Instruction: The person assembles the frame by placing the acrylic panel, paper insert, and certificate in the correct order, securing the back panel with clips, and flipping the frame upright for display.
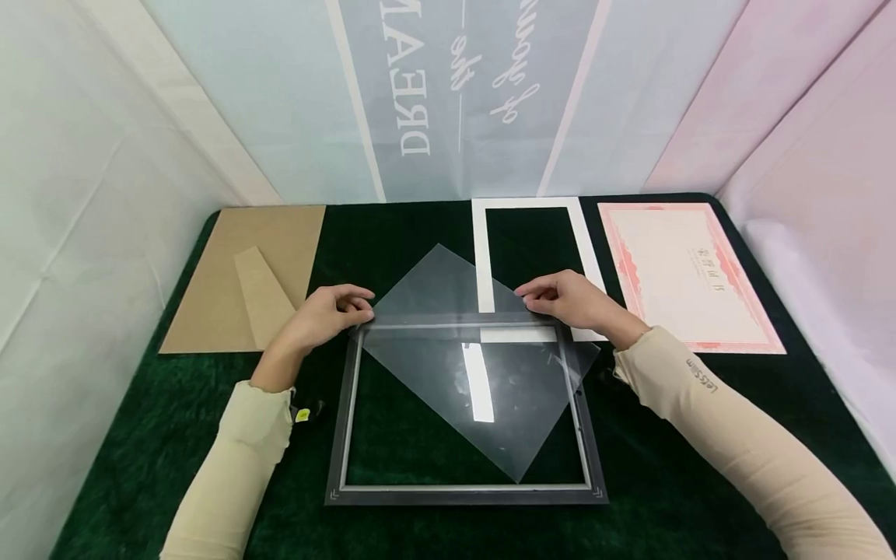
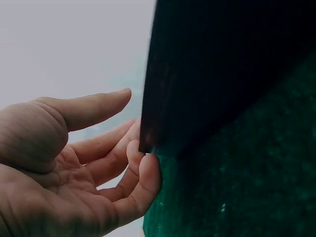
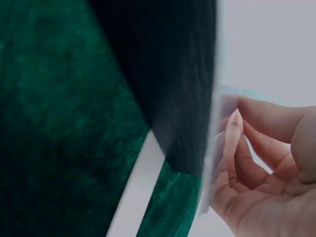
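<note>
A clear rectangular sheet (image 1: 434, 373) lies turned like a diamond over a dark grey picture frame (image 1: 337, 435), its far corner reaching past the frame's top bar. My left hand (image 1: 325, 315) is at the sheet's left edge, near the frame's far left corner. In the left wrist view its curled fingertips (image 2: 149, 170) touch the low corner of a dark edge, while the thumb stands apart. At the sheet's upper right edge, my right hand (image 1: 570, 299) pinches it between thumb and fingers. The right wrist view shows the thumb (image 3: 266, 116) against the sheet's pale edge.
A brown backing board (image 1: 203, 288) with a stand flap lies at the left. A white mat border (image 1: 525, 203), partly under the sheet, is at the back. A pink-bordered certificate (image 1: 672, 272) lies at the right. Green cloth (image 1: 175, 451) covers the table; fabric walls surround it.
</note>
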### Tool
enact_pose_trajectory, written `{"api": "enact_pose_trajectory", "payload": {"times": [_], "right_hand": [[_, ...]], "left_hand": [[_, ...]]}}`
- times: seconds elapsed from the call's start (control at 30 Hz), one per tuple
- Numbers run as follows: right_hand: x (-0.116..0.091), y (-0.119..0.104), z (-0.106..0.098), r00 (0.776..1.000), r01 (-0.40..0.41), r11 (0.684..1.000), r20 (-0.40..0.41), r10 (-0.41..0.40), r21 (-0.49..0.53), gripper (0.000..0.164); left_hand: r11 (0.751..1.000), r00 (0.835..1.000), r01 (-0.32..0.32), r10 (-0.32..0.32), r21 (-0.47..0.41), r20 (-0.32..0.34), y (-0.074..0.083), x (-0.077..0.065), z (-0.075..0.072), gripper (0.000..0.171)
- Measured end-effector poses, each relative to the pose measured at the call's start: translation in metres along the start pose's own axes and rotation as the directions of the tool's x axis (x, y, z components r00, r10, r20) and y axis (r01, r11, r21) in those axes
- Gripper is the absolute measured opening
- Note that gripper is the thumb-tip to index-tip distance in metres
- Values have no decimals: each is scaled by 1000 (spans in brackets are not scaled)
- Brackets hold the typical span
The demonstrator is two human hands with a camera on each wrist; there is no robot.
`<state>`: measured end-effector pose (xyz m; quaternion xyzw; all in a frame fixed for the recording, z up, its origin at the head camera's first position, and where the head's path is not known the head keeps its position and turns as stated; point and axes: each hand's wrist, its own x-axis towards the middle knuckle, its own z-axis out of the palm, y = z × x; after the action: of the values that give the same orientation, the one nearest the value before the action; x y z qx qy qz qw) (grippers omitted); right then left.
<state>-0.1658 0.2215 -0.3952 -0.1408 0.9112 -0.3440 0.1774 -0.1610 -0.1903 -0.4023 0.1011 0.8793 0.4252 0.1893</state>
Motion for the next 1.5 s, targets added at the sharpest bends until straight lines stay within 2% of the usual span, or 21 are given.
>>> {"api": "enact_pose_trajectory", "payload": {"times": [0.23, 0.33, 0.63, 0.77, 0.87, 0.97, 1.07, 1.2, 1.37, 1.5], "right_hand": [[0, 1, -1, 1000, 12, 1000, -6, -12, -1, 28], [-3, 4, -5, 1000, -7, 1000, 1, 7, -8, 30], [-51, 26, -39, 992, -117, 992, 51, 120, -52, 52], [-65, 39, -46, 975, -142, 987, 161, 153, -77, 48], [-67, 47, -46, 950, -119, 993, 287, 121, -23, 37], [-63, 54, -44, 937, -81, 995, 344, 58, 54, 25], [-61, 60, -42, 942, -78, 988, 336, 29, 136, 20], [-60, 67, -40, 946, -117, 963, 321, 35, 243, 22], [-57, 71, -39, 940, -131, 950, 341, 28, 283, 26], [-54, 68, -36, 953, -150, 931, 299, 46, 333, 29]], "left_hand": [[1000, 1000, 15, -15, 16, 5, -1, 4, 5, 29], [1000, 1000, 13, -13, 12, -3, -1, 4, 5, 26], [1000, 1000, 18, -18, -13, -5, -2, 7, 9, 22], [1000, 1000, 18, -18, -17, -2, -2, 7, 11, 21], [1000, 1000, 21, -21, -8, -7, -3, 6, 11, 20], [1000, 1000, 21, -21, 1, -13, -4, 4, 10, 19], [1000, 1000, 9, -9, 7, 3, -4, 1, 8, 17], [1000, 1000, -3, 3, 2, 31, -3, -2, 8, 14], [1000, 1000, -3, 3, 1, 20, -2, -1, 8, 15], [1000, 1000, 3, -3, 5, 20, -3, -2, 7, 18]]}}
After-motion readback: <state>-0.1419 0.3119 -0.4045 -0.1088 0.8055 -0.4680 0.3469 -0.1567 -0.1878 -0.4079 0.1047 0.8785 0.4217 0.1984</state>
